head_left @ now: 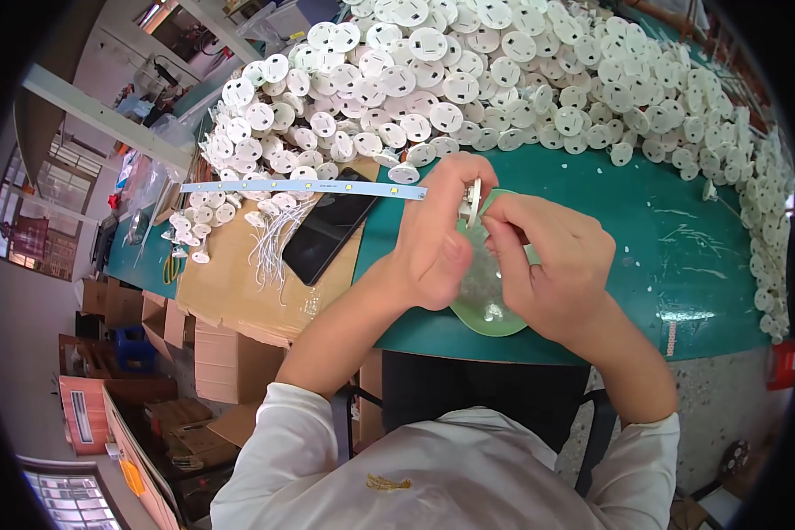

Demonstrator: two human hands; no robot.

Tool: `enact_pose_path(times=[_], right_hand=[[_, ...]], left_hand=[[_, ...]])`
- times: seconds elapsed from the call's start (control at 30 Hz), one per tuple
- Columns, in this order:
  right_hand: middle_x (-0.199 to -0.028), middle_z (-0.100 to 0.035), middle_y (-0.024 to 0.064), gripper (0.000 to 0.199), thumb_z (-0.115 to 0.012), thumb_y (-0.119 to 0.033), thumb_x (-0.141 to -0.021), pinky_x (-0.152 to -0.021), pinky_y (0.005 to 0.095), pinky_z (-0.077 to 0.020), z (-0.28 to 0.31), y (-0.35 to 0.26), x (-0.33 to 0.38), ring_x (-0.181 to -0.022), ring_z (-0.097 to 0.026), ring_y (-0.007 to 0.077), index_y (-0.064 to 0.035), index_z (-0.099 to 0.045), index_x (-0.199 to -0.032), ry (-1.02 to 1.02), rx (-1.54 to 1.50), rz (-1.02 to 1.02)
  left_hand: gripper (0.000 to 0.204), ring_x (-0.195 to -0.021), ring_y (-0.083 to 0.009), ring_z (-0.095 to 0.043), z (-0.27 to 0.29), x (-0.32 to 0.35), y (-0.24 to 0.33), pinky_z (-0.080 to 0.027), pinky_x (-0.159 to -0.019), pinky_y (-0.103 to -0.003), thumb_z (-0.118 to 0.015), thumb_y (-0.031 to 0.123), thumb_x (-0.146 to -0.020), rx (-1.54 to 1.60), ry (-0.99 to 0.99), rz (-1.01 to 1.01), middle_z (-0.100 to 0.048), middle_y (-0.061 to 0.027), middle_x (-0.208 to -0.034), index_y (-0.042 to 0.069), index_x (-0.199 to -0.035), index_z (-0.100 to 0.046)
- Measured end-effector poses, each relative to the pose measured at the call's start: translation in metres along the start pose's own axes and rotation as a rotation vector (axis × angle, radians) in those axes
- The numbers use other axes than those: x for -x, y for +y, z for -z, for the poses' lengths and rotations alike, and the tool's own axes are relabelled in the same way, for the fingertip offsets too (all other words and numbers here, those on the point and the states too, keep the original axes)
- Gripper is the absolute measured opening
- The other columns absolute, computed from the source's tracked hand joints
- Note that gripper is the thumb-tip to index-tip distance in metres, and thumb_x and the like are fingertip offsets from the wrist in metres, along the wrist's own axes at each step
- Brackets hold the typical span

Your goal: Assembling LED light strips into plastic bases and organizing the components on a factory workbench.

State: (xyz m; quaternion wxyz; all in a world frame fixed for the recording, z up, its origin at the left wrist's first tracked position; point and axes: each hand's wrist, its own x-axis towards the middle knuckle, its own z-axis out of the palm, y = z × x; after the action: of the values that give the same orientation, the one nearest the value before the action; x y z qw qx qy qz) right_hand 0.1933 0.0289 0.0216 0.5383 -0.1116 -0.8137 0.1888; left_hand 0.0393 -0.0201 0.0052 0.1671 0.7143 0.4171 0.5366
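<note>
In front of me my left hand (pixel 442 238) grips a small white round disc (pixel 473 202), turned edge-on, with its fingers curled over the top. My right hand (pixel 552 256) has its fingertips pinched together at the disc's right side; whatever is between them is too small to make out. A pale LED strip (pixel 305 187) runs leftward from my left hand, its right end overlapping that hand; I cannot tell if the fingers hold it. Below both hands sits a light green dish (pixel 490 325) with greyish contents, partly hidden by my right hand.
A big heap of white discs (pixel 397 81) covers the table's far side and curves down the right. On brown cardboard (pixel 230 291) at the left lie a black phone (pixel 331 225) and white wires (pixel 274 238). Scissors (pixel 170 265) lie farther left on the green tabletop (pixel 397 291).
</note>
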Motion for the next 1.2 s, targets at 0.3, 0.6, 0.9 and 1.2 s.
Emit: enact_pose_path(times=[0.3, 0.6, 0.9, 1.2], right_hand=[[-0.073, -0.065, 0.0093, 0.014, -0.063, 0.012, -0.076, -0.052, 0.0253, -0.0506, -0.010, 0.000, 0.002, -0.058, -0.066, 0.0186, 0.0023, -0.062, -0.086, 0.055, -0.017, 0.042], [-0.090, -0.068, 0.0124, 0.013, -0.061, 0.010, -0.085, -0.066, 0.0254, -0.0570, -0.002, -0.001, -0.002, -0.075, -0.067, 0.0144, 0.0069, -0.063, -0.097, -0.031, -0.310, -0.099], [-0.094, -0.067, 0.0100, 0.010, -0.060, 0.002, -0.091, -0.068, 0.0255, -0.0544, 0.015, 0.026, 0.003, -0.078, -0.064, 0.0132, 0.0050, -0.063, -0.100, 0.090, -0.364, -0.353], [-0.093, -0.065, 0.0092, 0.008, -0.060, 0.001, -0.091, -0.072, 0.0253, -0.0494, 0.099, 0.021, 0.104, -0.080, -0.059, 0.0153, 0.0048, -0.064, -0.097, 0.009, 0.229, -0.260]], left_hand=[[0.077, -0.078, -0.0131, -0.042, -0.005, 0.006, -0.008, -0.037, -0.068, -0.027, -0.029, 0.071, -0.092, 0.044, 0.059, -0.041, -0.047, -0.0098, -0.095, -0.003, -0.113, -0.039], [0.042, -0.068, -0.0120, -0.044, 0.008, -0.004, -0.001, -0.038, -0.061, -0.027, -0.052, 0.040, -0.096, 0.125, 0.160, -0.166, -0.048, -0.0067, -0.082, 0.001, -0.109, -0.043], [0.010, -0.062, -0.0062, -0.046, 0.061, 0.000, 0.027, -0.038, -0.056, -0.023, -0.060, 0.010, -0.094, -0.068, 0.344, 0.064, -0.051, -0.0004, -0.069, 0.006, -0.094, -0.051], [0.021, -0.073, -0.0143, -0.059, 0.247, 0.051, 0.057, -0.048, -0.067, -0.031, -0.056, 0.025, -0.097, -0.513, -0.307, 0.432, -0.061, -0.0050, -0.082, 0.005, -0.100, -0.057]])
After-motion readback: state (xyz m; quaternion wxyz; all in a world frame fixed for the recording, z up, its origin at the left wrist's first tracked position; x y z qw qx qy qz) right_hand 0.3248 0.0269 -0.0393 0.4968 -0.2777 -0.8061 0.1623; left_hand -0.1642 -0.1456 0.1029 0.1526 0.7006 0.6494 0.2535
